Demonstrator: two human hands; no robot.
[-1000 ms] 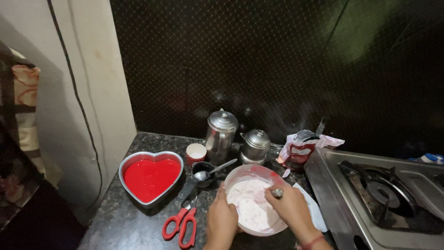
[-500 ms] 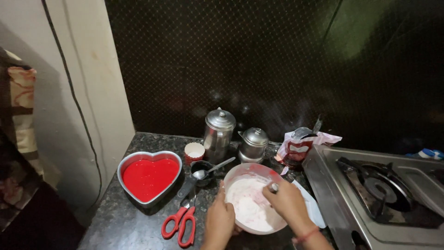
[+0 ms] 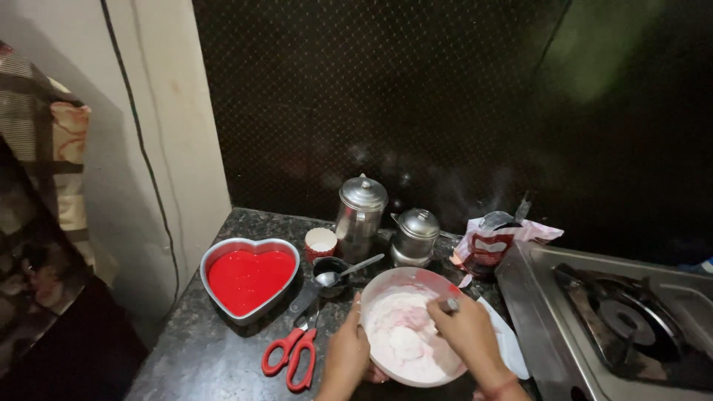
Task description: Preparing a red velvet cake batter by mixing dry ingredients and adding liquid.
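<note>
Left hand (image 3: 347,355) on bowl (image 3: 386,286), right hand (image 3: 468,334) around utensil (image 3: 451,304).

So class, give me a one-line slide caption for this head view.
Left hand steadies a pink bowl of whitish mixture while right hand works in it, beside a heart-shaped pan and red scissors.

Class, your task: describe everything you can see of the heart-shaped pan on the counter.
The heart-shaped pan looks like plain grey metal, with upright walls and a rolled rim. It holds a smooth, bright red, glossy filling, level and undisturbed. It sits flat on the dark speckled counter near the pale wall, its point toward the camera. Neither hand touches it; the red-handled scissors lie just beside its lower right edge.
</note>
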